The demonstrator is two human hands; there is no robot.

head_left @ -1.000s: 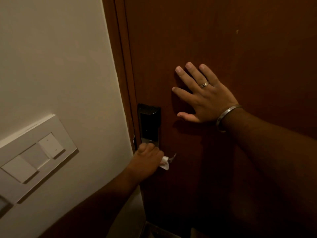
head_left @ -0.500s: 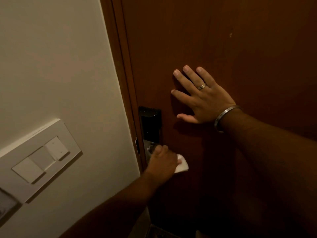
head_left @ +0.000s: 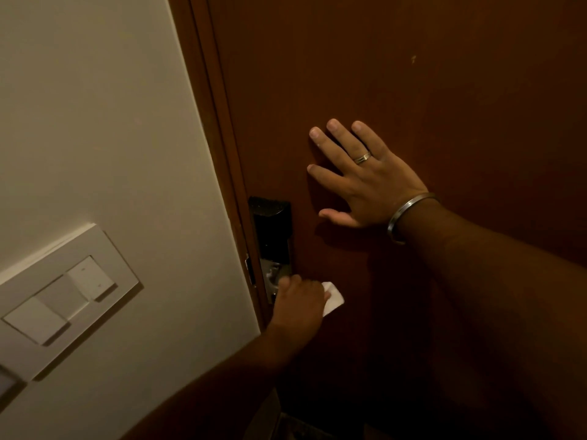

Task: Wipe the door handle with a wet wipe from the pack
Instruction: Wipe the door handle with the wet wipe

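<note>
Dim light falls on a brown door (head_left: 413,74) beside a pale wall. Low on its lock plate (head_left: 273,236), the door handle is now fully hidden under the left hand (head_left: 298,308), whose grip is closed around the wet wipe (head_left: 333,298); a second ago the handle's tip showed, so the wiping stroke has travelled outward. Above, the right hand (head_left: 365,182) stays spread flat, bracing the door.

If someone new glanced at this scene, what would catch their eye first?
Probably the right hand, spread flat on the dark brown door, ring and bracelet showing. Below it, the left hand grips a white wipe at the handle under the black lock plate.
</note>
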